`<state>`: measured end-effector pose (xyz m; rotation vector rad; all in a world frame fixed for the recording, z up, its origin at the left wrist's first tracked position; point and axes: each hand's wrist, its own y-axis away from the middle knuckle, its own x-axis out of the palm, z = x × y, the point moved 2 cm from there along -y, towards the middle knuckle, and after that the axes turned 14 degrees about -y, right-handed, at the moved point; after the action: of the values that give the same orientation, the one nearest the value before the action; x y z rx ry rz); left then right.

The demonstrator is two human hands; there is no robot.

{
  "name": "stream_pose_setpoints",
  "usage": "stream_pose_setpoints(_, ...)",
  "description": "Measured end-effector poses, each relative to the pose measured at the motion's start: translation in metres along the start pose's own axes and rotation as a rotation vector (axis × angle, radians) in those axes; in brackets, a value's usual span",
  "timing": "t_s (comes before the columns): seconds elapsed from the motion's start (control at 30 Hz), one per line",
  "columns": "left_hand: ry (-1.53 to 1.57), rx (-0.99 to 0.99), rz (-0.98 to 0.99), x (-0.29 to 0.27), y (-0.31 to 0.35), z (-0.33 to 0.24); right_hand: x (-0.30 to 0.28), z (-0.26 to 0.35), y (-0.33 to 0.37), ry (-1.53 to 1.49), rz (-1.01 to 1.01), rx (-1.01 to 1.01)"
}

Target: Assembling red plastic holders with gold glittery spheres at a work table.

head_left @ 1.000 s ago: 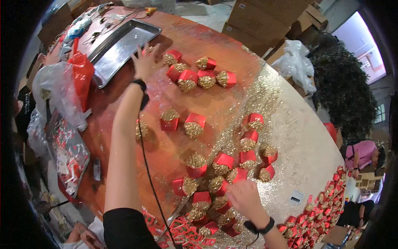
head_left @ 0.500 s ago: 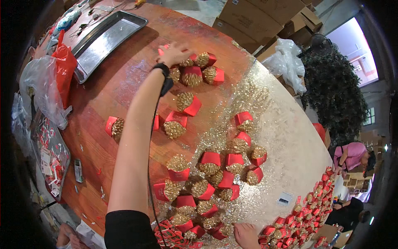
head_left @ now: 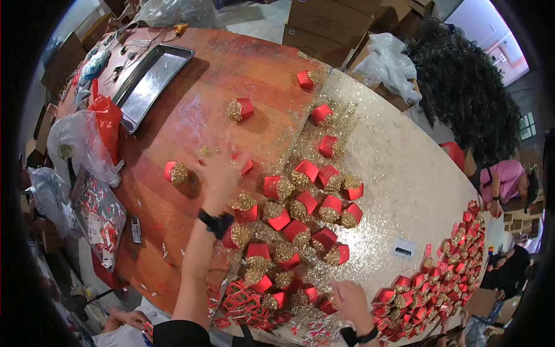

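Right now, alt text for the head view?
A person's left hand, blurred, is spread among small red boxes with gold tops on a big table; the right hand is beside the cluster's near end. A metal tray lies upper left, a dense pile of similar boxes lower right.

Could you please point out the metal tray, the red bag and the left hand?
Metal tray [head_left: 152, 87], head view: its bare floor.
Red bag [head_left: 108, 120], head view: its middle.
Left hand [head_left: 220, 175], head view: its back.
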<state>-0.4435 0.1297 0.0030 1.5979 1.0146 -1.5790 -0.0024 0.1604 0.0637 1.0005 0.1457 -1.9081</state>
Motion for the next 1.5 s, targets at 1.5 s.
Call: stream_pose_setpoints(1.5, 0.186, 0.287, 0.148, 0.05, 0.105, -0.057, -0.011, 0.008, 0.108, -0.114, -0.38, 0.128)
